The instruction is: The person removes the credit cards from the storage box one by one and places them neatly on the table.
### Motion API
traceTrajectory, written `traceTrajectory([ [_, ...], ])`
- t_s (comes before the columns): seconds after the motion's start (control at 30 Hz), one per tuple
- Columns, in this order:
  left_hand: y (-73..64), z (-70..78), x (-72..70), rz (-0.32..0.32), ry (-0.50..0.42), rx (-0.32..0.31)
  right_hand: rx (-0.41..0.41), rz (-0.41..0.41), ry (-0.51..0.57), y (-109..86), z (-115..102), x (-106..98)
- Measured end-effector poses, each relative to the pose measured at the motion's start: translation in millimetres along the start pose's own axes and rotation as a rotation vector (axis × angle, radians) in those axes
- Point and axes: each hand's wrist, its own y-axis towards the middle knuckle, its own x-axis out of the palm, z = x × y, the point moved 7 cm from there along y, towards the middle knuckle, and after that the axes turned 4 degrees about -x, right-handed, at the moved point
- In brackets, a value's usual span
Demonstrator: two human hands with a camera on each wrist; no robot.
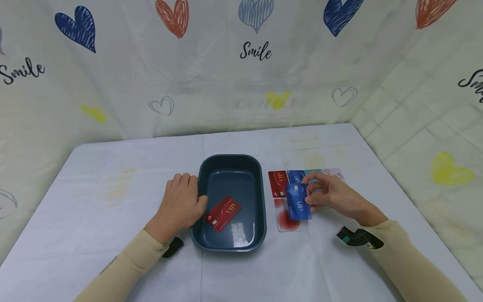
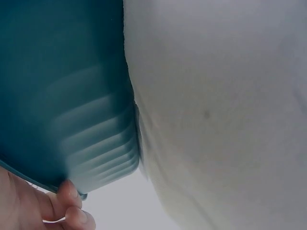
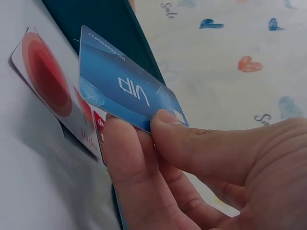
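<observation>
My left hand (image 1: 180, 204) grips the left wall of a dark blue-green tray (image 1: 231, 184), its thumb over the rim. In the left wrist view, fingertips (image 2: 72, 192) curl against the rim from outside. Inside the tray a red VIP card (image 1: 223, 213) lies flat at a slant. To the tray's right, my right hand (image 1: 333, 195) pinches a blue VIP card (image 3: 127, 81) by its edge between thumb and fingers. This card is raised over other cards on the table and partly covers them.
Beneath the held card lie a red VIP card (image 1: 277, 183), another blue card (image 1: 294, 176) and a white card with red circles (image 1: 288, 222). A teal card (image 1: 313, 171) and a pink-patterned card (image 1: 333, 172) are partly hidden by my right hand. White cloth (image 1: 113, 226) covers the table.
</observation>
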Motion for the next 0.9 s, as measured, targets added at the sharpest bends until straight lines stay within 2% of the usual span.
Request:
traceTrajectory([
  [0.9,0.2,-0.5,1.0,0.003,0.013,0.004,0.087,-0.081,0.005,-2.6,19.0,-10.5],
])
